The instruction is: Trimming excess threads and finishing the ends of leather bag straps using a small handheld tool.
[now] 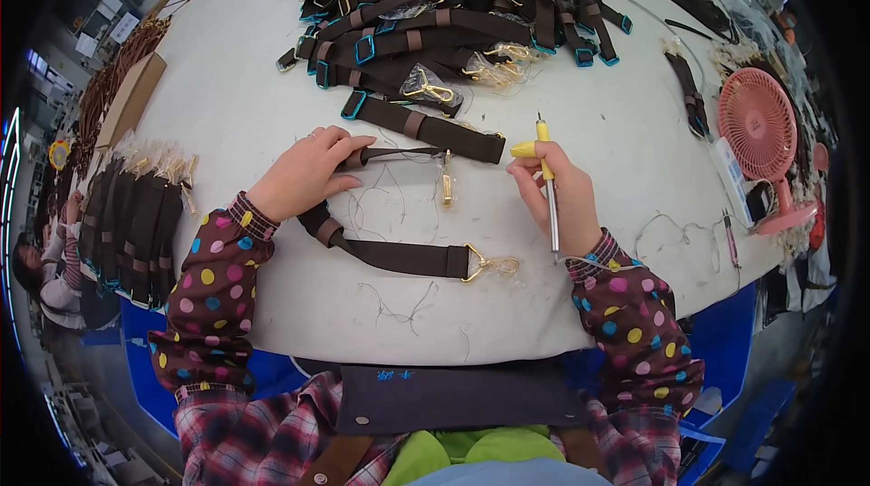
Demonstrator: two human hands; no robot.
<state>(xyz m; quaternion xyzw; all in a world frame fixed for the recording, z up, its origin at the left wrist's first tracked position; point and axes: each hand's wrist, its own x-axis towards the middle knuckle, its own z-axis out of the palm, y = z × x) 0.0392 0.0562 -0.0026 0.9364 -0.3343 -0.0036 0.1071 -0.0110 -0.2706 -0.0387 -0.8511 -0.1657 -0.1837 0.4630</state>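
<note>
My left hand (313, 169) pinches a dark brown webbing strap (390, 257) near its folded middle, between thumb and fingers. The strap lies in a loop on the white table, with a gold snap hook (494, 264) at one end and another gold hook (447, 180) in clear wrap at the other. My right hand (566, 192) is closed round a corded pen-shaped tool (549, 187) with a silver body, a yellow upper part and a thin metal tip pointing away from me. A yellow cover sits on one of its fingers. Just beyond the hands rests another brown strap (426, 128) with a blue-edged buckle.
A large heap of brown straps (426, 19) with blue-edged buckles and bagged gold hooks covers the far side. Bundled straps (136, 214) stand at the left beside a cardboard box (131, 101). A pink fan (759, 124) stands at the right. Loose threads (399, 309) litter the white table (299, 314).
</note>
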